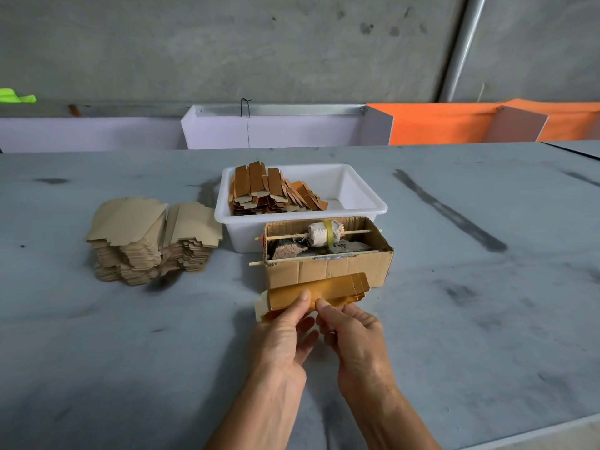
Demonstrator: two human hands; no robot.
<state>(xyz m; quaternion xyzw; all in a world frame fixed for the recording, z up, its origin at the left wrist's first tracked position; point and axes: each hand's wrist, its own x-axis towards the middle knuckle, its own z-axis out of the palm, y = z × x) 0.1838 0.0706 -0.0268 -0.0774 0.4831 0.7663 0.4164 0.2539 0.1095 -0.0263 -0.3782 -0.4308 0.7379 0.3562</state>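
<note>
A tub (pixel 360 186) on the tabletop (pixel 454 319) holds folded pieces (pixel 272 193) in its left half. Just before it sits a carton (pixel 328 271), a roll (pixel 324 234) across its top. Stacked blanks (pixel 149 238) lie left of the tub, a sleeve (pixel 324 289) just before the carton.

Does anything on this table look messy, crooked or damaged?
The stack of flat tan cardboard blanks left of the white plastic tub sits slumped, layers fanned unevenly. The brown cardboard box has a ragged rim, crossed by two thin wooden sticks.
</note>
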